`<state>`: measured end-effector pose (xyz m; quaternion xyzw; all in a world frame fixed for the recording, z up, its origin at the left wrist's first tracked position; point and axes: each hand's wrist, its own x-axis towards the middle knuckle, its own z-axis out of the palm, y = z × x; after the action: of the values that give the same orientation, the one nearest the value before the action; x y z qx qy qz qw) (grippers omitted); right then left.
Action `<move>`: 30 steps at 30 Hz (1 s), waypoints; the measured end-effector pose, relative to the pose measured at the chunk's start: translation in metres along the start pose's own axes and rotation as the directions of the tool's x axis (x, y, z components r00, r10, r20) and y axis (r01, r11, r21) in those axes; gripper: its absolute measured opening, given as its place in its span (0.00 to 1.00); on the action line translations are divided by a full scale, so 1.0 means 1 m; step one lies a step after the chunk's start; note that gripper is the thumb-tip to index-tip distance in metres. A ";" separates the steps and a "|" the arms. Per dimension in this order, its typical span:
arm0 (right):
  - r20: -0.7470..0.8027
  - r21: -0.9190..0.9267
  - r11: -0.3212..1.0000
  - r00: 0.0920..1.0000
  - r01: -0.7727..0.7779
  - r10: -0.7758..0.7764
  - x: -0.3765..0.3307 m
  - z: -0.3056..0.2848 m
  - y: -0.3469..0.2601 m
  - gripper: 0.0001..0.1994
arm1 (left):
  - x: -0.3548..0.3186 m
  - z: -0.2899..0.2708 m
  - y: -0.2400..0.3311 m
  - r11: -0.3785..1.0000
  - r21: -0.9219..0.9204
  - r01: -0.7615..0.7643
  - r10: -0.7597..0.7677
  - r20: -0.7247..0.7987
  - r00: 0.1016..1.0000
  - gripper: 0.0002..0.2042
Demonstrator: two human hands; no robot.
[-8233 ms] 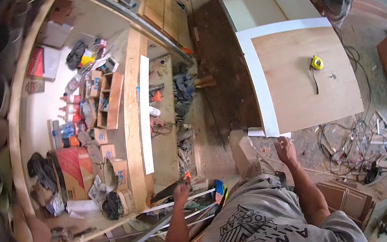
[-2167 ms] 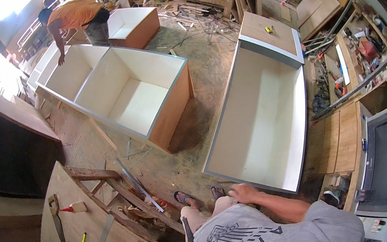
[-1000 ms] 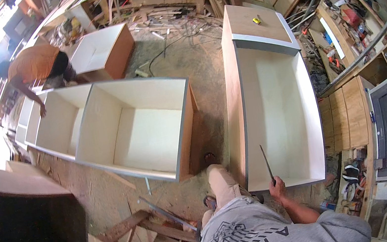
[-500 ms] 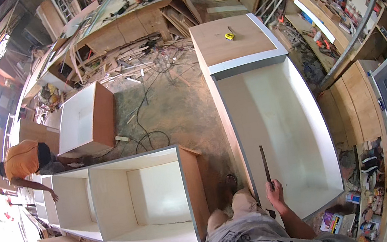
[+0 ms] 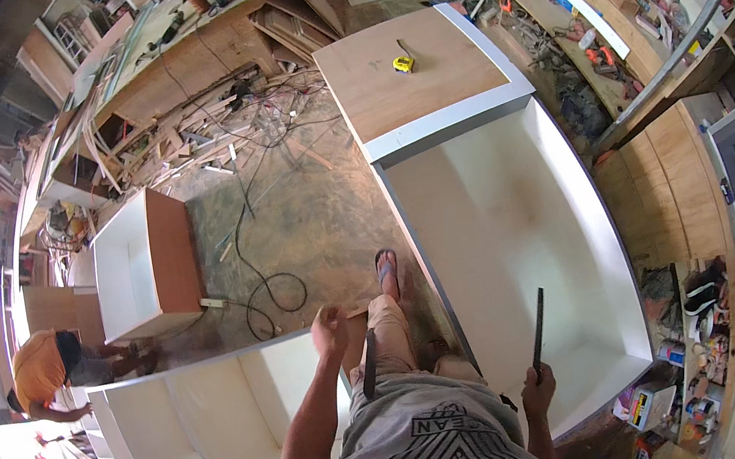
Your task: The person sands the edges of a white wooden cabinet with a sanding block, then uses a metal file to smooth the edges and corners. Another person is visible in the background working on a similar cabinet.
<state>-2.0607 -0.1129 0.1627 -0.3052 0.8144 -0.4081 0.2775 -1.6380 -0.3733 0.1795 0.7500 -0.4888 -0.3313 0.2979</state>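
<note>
In my right hand (image 5: 538,389) is a long, dark, narrow flat bar (image 5: 540,327) that looks like a file. It points up and away over the open white-lined cabinet (image 5: 506,199) lying at my right. My left hand (image 5: 329,330) is raised in front of my left thigh, its fingers loosely curled, and nothing shows in it. Near that hand a dark flat strip (image 5: 370,364) shows against my shorts; what it belongs to I cannot tell. To my left lies a second white-lined cabinet (image 5: 215,414), partly behind my left arm.
A yellow tape measure (image 5: 403,64) lies on the cabinet's wooden panel. A small box cabinet (image 5: 144,263) stands left of a black cable (image 5: 243,257) on the floor. Wood offcuts (image 5: 202,140) litter the ground before the workbench (image 5: 197,41). A person in orange (image 5: 41,368) bends at far left.
My left hand has risen from the lower edge to in front of my thigh. One foot has stepped forward. My right hand has lowered slightly with the bar. The person in orange bends lower.
</note>
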 end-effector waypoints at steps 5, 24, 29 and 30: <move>-0.154 0.172 0.970 0.968 -0.171 0.198 0.003 0.051 -0.055 0.08 | 0.188 0.087 0.079 0.877 0.366 -0.310 0.264 0.172 0.949 0.18; -0.217 0.121 0.887 0.860 -0.445 0.461 0.019 0.291 -0.183 0.12 | 0.405 0.225 0.140 0.119 0.507 -0.854 0.660 0.602 0.449 0.08; -0.237 0.194 0.907 0.879 -0.374 0.414 0.030 0.297 -0.155 0.15 | 0.407 0.233 0.133 0.141 0.451 -0.882 0.729 0.555 0.400 0.05; -0.258 0.258 0.899 0.871 -0.354 0.417 0.041 0.294 -0.159 0.15 | 0.408 0.234 0.132 0.164 0.417 -0.894 0.737 0.550 0.392 0.05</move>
<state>-1.8388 -0.3645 0.1362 -0.0387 0.8461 -0.4675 0.2532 -1.7696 -0.8269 0.0562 0.3715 -0.9247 0.0019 0.0835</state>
